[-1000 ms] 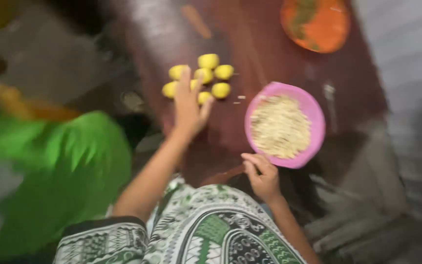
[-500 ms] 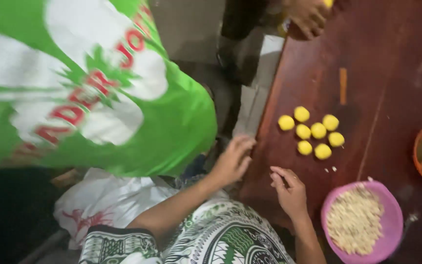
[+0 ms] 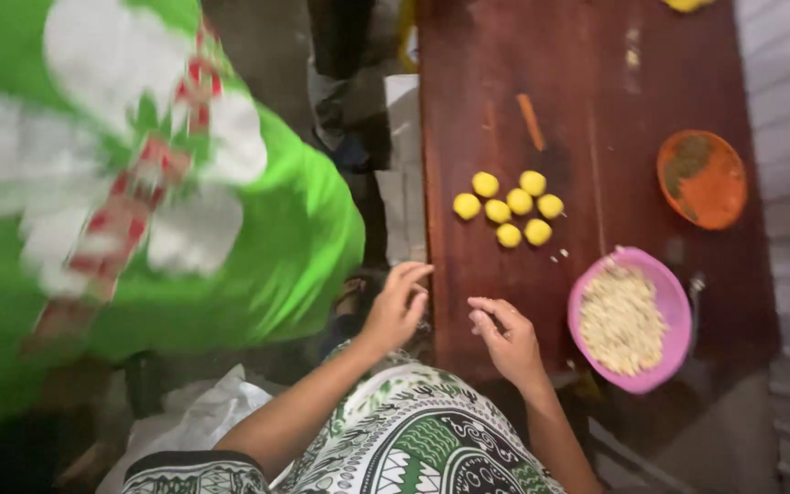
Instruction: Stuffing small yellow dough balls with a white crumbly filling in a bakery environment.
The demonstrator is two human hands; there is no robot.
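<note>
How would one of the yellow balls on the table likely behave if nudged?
The yellow balls look round, so one would probably roll on the flat wooden table. They look small, so probably light. They touch, so a nudge might shift neighbours.

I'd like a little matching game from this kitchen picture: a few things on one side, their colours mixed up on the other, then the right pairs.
Things:
1. small dough balls
2. bowl of crumbly filling
3. dish near the wall
4. table

Colours:
A. orange
B. dark reddish brown
C. yellow
D. pink

Pairs: 1-C, 2-D, 3-A, 4-B
</note>
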